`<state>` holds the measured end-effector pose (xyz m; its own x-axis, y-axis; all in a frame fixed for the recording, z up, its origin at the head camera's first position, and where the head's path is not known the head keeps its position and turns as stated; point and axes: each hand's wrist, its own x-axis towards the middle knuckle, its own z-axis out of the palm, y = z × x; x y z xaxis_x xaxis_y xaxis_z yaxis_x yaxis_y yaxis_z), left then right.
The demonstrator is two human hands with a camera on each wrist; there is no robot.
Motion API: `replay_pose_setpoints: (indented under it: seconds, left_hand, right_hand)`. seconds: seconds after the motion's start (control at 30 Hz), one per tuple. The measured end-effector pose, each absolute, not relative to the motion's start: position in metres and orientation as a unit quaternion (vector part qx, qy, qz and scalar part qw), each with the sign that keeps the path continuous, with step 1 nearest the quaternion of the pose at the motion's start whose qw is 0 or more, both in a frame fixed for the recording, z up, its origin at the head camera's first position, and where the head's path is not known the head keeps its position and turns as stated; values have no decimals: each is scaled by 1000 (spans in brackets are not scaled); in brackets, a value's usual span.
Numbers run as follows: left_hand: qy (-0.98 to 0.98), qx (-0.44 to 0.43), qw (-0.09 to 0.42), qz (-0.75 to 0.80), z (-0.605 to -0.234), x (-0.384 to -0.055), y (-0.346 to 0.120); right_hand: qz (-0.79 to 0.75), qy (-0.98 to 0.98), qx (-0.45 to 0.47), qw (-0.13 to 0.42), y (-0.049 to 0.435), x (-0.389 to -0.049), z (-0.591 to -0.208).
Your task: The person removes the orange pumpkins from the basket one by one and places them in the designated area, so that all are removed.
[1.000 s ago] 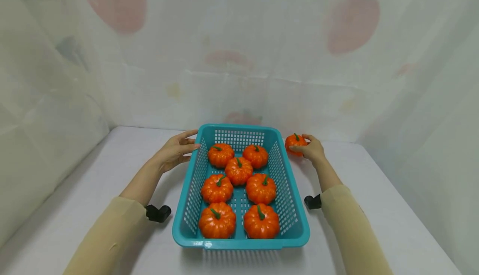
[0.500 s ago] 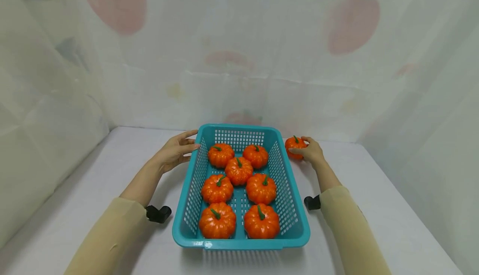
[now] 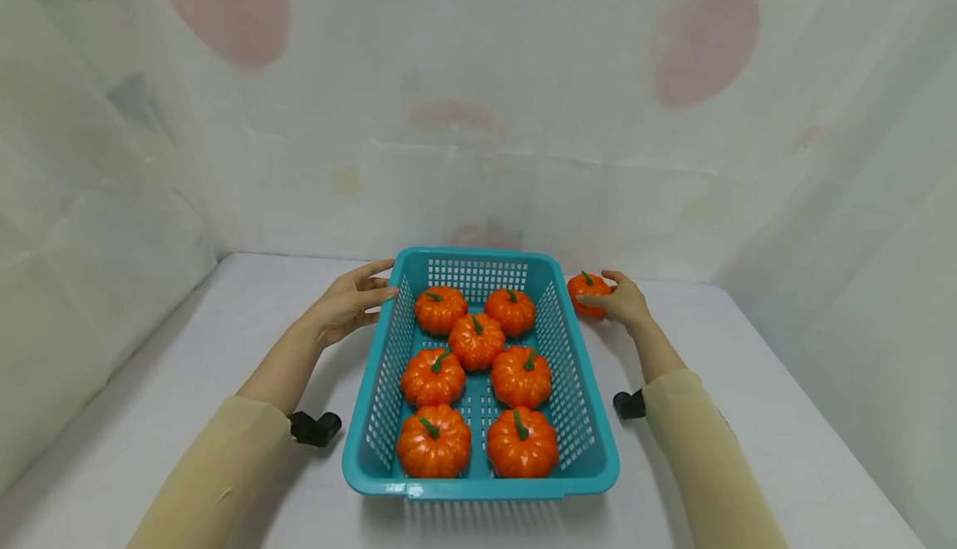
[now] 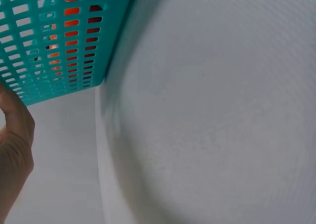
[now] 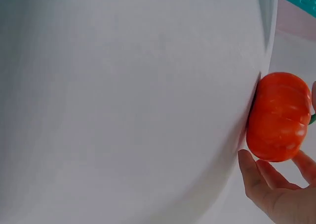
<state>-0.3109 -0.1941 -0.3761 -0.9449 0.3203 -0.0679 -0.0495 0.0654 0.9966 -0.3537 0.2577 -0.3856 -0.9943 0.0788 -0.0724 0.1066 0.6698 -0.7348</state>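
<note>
A teal plastic basket (image 3: 482, 487) with slotted walls stands in the middle of the table, several small orange pumpkins with green stems inside it. My left hand (image 3: 351, 304) touches the basket's upper left side, its fingers extended and the thumb overlapping the rim. In the left wrist view, part of that hand (image 4: 15, 140) shows beside the slotted wall (image 4: 74, 46). Outside the basket, near its far right corner, my right hand (image 3: 625, 300) holds a lone pumpkin (image 3: 586, 290) between thumb and fingers. In the right wrist view, fingertips lie against the pumpkin (image 5: 277, 117); most of the thumb is out of frame.
The table (image 3: 718, 366) has a white cover. A pale curtain with faded fruit prints (image 3: 478, 192) hangs right behind its far edge, and more pale sheeting (image 3: 90, 242) rises along both sides. Black wrist mounts (image 3: 316, 428) stick out from the sleeves.
The lone pumpkin has shifted very slightly left and its stem leans more to the left, with the right hand following. Basket and left hand stay in place.
</note>
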Motion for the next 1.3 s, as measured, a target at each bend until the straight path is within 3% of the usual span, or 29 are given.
replay_pose_setpoints:
  seconds: [0.77,1.3]
  left_hand:
    - [708,96,141,686,-375,-310,-195]
    - [714,91,141,680,-375,-310,-194]
  right_hand:
    - [-395,916,28,-67,253,-348,-318]
    - [-444,892,-42,-73,194,-346,-257]
